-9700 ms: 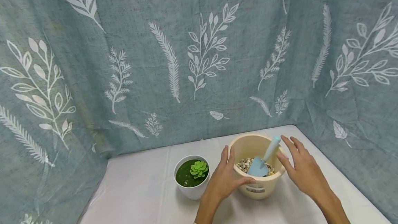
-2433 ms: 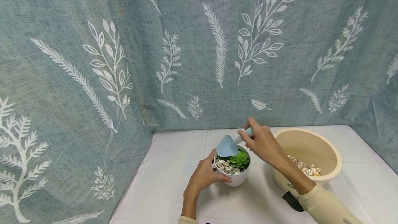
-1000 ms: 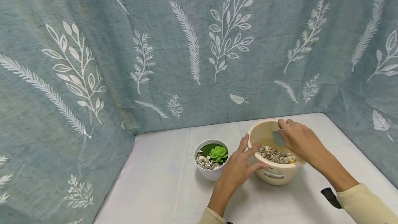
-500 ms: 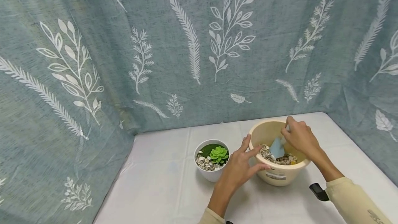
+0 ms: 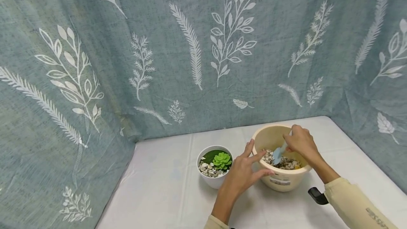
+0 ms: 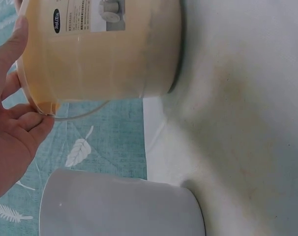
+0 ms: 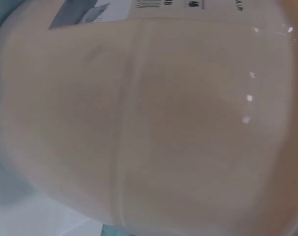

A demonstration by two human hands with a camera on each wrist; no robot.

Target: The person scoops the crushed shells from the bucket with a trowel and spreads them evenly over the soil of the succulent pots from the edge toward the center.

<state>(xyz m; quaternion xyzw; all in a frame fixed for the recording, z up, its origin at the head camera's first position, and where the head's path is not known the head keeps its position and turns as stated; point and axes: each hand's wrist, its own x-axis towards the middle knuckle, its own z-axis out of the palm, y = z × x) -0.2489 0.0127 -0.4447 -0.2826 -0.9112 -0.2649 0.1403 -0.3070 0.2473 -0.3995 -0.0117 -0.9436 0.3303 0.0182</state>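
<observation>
In the head view a cream bucket stands on the table, with pebbles in its bottom. My right hand grips the handle of a light-blue trowel, whose blade tip is down in the pebbles. My left hand holds the bucket's near left rim; in the left wrist view its fingers curl at the rim. Left of the bucket stands a white pot with a green succulent and pebbles on part of its dark green surface. The bucket's outer wall fills the right wrist view.
A white cloth covers the table, stretching left of the pot and in front of the bucket. Behind and at both sides hangs a blue-green leaf-patterned curtain. The pot stands close beside my left forearm.
Since the earliest frame, pebbles have come into the pot, and I hold the trowel that lay in the bucket. My right hand has brought it back from the pot, its blade now lower in the pebbles.
</observation>
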